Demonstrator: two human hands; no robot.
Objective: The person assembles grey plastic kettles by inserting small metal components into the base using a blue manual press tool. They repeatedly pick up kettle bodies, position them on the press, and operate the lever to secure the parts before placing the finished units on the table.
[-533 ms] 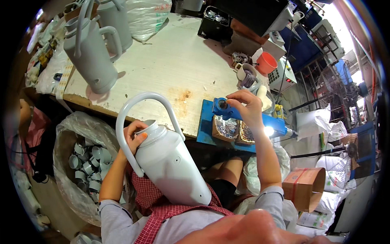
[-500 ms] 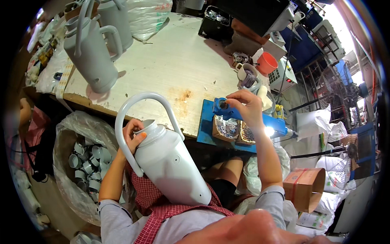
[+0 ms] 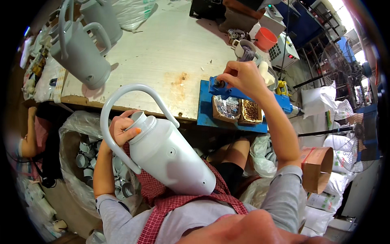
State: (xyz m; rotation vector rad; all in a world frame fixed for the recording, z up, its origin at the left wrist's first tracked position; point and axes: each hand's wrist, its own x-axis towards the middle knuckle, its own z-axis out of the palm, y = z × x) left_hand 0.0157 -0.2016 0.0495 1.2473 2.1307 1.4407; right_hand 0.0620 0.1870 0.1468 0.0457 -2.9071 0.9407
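A pale grey jug [image 3: 172, 158] rests aslant on the person's lap, against a red checked apron [image 3: 162, 209], just off the near edge of a white workbench [image 3: 154, 61]. Its long axis runs from the neck, up and left, to the base, down and right. The left hand [image 3: 122, 129] is nearer, clasped on the neck, thumb outside, under the hooped handle [image 3: 106, 118]. From the right hand [image 3: 241, 79], the jug lies leftward and back toward the body, well apart. That hand reaches a blue tool [image 3: 284, 105] above a blue board [image 3: 205, 110] at the bench's near right corner; thumb and forefinger come close together at the tool's left end, but whether they pinch anything cannot be told.
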